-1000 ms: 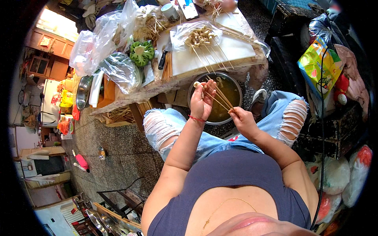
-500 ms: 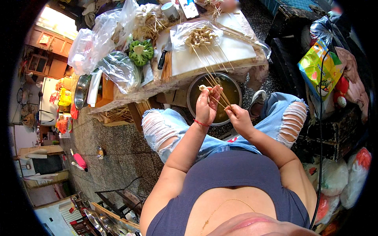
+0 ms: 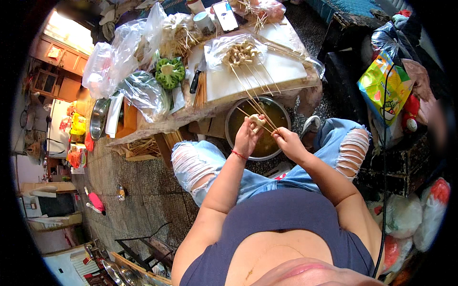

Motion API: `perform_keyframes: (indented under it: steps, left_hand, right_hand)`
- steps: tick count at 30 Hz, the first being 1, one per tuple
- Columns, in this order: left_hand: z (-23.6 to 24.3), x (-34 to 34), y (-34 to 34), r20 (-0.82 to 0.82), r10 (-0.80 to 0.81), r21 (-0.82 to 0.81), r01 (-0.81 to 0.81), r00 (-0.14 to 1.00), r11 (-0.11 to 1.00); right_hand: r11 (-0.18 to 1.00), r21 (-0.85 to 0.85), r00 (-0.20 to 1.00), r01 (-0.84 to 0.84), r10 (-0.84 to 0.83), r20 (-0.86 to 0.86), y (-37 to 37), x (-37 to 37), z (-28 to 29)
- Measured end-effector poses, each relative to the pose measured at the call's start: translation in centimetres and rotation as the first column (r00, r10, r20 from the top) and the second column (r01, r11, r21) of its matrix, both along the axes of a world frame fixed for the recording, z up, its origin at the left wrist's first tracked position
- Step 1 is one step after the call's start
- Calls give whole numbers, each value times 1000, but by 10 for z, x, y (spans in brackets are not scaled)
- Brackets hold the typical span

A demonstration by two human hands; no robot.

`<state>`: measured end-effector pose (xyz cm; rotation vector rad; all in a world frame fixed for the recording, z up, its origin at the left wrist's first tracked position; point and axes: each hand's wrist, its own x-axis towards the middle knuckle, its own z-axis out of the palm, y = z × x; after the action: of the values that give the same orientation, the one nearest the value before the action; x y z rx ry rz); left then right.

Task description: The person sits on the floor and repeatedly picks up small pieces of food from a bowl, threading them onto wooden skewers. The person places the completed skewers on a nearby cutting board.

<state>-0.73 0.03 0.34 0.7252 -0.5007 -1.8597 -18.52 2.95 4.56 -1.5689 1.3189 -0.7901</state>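
Note:
Above a metal basin [image 3: 230, 127] between my knees, both hands are close together. Pinched in the fingers of my left hand [image 3: 245, 138] is a pale, cream-coloured piece of food [image 3: 257, 122]; its exact kind is hard to tell. My right hand [image 3: 289, 143] grips several thin bamboo skewers [image 3: 264, 113] near their lower ends. One skewer runs at the pale piece, and its tip shows beyond it. On a white cutting board [image 3: 281, 71] lies a plastic bag with a heap of similar pale pieces [image 3: 242, 52], several skewers sticking out toward me.
A knife [image 3: 195, 82] and loose skewers [image 3: 200, 90] lie left of the board, near a green vegetable head [image 3: 170, 73] and plastic bags [image 3: 143, 90]. A phone [image 3: 225, 16] and a cup [image 3: 204, 22] stand behind. A black cable [image 3: 385, 143] hangs at right.
My left hand has come slightly lower and nearer the right one. The pale piece has shifted down and right, and a skewer tip now shows past its left side.

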Motion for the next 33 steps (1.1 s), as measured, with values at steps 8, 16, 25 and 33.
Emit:
perform_keyframes:
  steps: [8,16,25,33]
  left_hand:
    - [-110,10,-12,908,-214,406,625,-361,666]
    - [-146,16,-6,846,-209,490,561,-490,667]
    - [-113,20,-9,980,-12,112,502,-198,857]
    - [-133,32,-11,995,-54,28,292,83,956]
  right_hand:
    - [997,21,997,68,-68,-21,3,-26,-3]
    - [998,33,998,56,-56,-4,6,-24,4]
    - [997,43,996,71,-73,47,8,-24,13]
    - [997,14,995,70,-71,71,11,-25,12]
